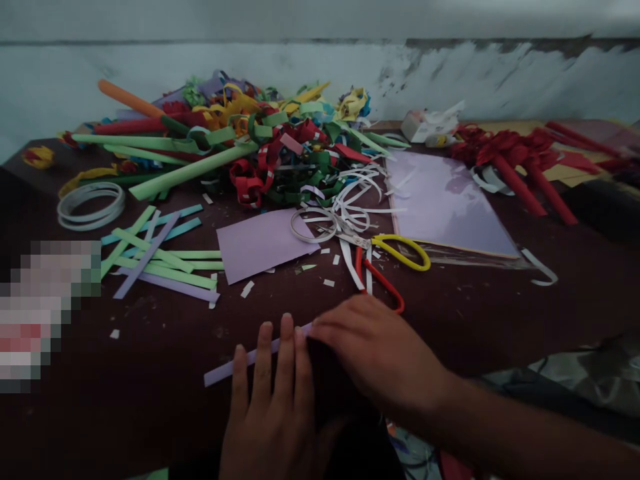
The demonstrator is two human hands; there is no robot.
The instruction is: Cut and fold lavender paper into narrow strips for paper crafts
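A narrow purple paper strip (220, 374) lies slantwise near the table's front edge. My left hand (273, 400) rests across it with fingers stretched out and slightly apart, pressing it to the tabletop. At the strip's upper right end, the thumb and fingers of my right hand (383, 353) are closed in a pinch. Just beyond my right hand are scissors (395, 250) with one yellow and one red handle, blades pointing left. A purple paper sheet (260, 243) lies ahead of my left hand, with small white paper scraps around it.
Green, blue and purple strips (160, 257) are crossed at the left near stacked tape rings (91, 205). Behind rises a heap of paper chains and rolled tubes (260, 143). A pack of purple sheets (445, 200) and red paper flowers (510, 150) lie right. A pixelated patch covers the left edge.
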